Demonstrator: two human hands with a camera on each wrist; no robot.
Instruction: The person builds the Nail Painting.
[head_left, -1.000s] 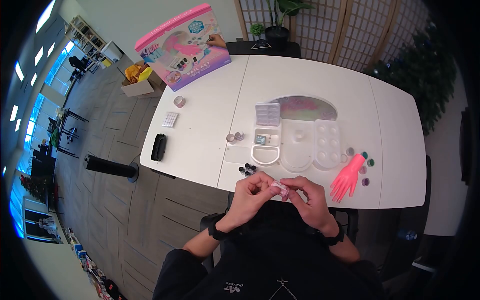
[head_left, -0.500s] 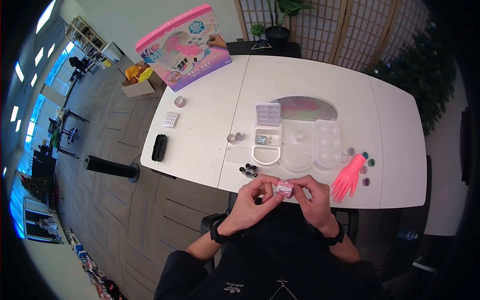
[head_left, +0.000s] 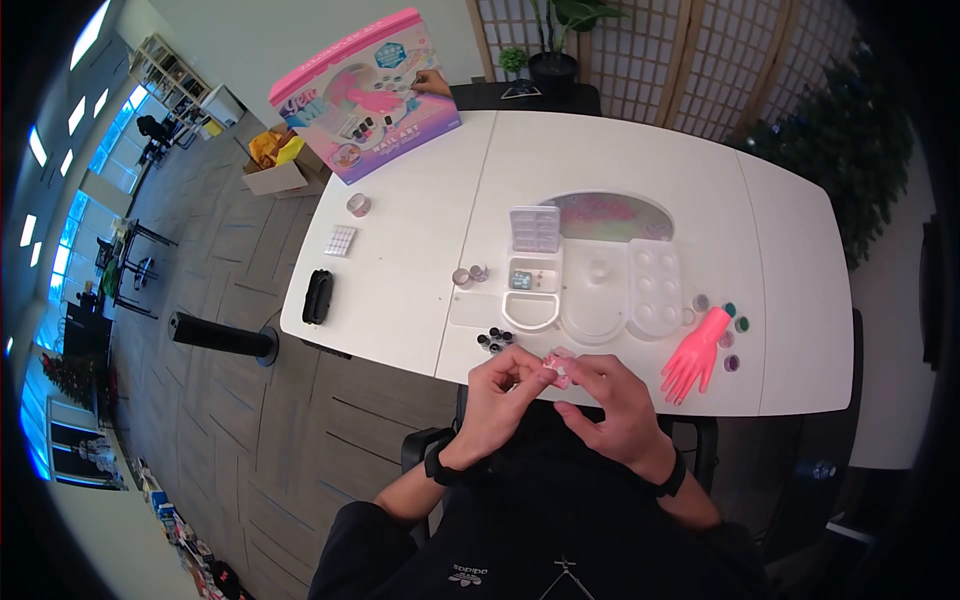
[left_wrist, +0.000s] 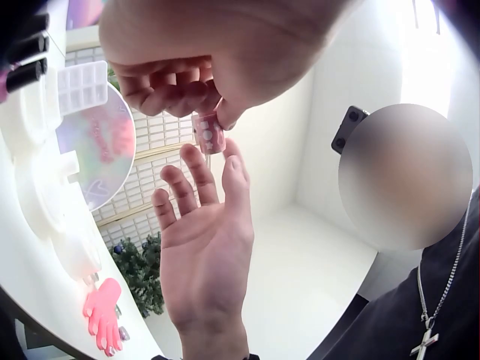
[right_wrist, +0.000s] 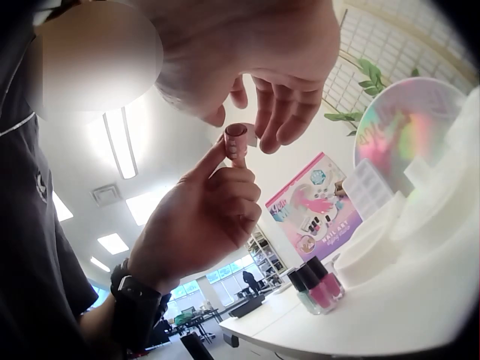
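My left hand pinches a small pink roll-shaped thing with white dots between thumb and forefinger, just off the table's front edge. Its round end looks hollow in the right wrist view, and a pale flap shows at its side. My right hand is spread, thumb apart, with its forefinger tip right by the lower end of the roll. A pink model hand lies to the right on the table. Several nail polish bottles with black caps stand just beyond my left hand.
Behind the hands is a white nail-art station with compartments and an upright clear bead case. Small glitter pots surround the model hand. Farther left are a black case, a white sheet of squares and the kit box.
Both hands pinched the pink roll earlier, and it turned between them. Now my right thumb has come away and the right fingers have spread, while my left hand keeps its pinch.
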